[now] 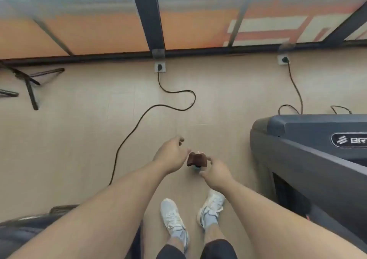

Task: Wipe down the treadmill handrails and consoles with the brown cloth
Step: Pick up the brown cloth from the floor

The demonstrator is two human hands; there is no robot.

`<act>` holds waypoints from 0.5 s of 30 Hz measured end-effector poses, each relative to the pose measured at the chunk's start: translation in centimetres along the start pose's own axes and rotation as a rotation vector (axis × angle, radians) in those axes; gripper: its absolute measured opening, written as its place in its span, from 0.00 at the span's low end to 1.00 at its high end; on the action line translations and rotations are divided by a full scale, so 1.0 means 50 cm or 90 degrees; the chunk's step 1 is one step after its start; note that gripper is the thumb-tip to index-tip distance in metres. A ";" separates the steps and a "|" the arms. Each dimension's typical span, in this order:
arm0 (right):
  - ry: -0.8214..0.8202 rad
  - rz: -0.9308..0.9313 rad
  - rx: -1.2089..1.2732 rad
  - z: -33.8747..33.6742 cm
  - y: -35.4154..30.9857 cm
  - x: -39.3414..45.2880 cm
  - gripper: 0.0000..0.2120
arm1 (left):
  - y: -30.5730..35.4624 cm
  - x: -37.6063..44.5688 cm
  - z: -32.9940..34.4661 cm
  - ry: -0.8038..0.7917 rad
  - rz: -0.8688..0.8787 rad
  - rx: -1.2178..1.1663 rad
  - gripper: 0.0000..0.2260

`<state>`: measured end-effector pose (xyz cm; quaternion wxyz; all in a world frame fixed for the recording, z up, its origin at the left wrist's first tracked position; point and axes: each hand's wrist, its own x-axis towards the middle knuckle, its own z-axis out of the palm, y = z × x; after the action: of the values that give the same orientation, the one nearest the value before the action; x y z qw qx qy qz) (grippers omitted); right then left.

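A small folded brown cloth (pixel 196 159) is held out in front of me over the floor, pinched in my right hand (pixel 215 172). My left hand (pixel 171 155) is just left of the cloth, fingers curled loosely, its thumb close to the cloth's left edge; whether it touches the cloth I cannot tell. A grey treadmill (pixel 309 155) stands to my right, its motor cover and side rail in view. Its console and handrails are out of frame.
A black power cord (pixel 151 109) snakes across the beige floor from a wall socket (pixel 160 67). A second socket (pixel 283 60) feeds the right treadmill. Black stand legs (pixel 29 83) lie at far left. Another dark machine's edge (pixel 29 225) is at lower left. My white shoes (pixel 174 217) are below.
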<state>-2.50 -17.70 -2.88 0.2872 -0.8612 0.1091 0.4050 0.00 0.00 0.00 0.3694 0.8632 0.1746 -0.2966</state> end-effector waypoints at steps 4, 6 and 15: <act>-0.052 0.024 -0.005 0.091 0.079 0.243 0.27 | -0.087 0.176 0.120 -0.005 -0.072 -0.058 0.20; -0.070 0.023 0.000 0.141 0.126 0.367 0.35 | -0.135 0.260 0.187 -0.006 -0.097 -0.042 0.20; -0.083 0.104 -0.047 0.287 0.256 0.640 0.34 | -0.295 0.410 0.395 -0.038 -0.139 -0.067 0.20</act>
<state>3.75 -18.27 -39.67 0.2277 -0.8313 0.1448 0.4860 0.42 -3.10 -31.91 0.3849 0.8092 0.2721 -0.3508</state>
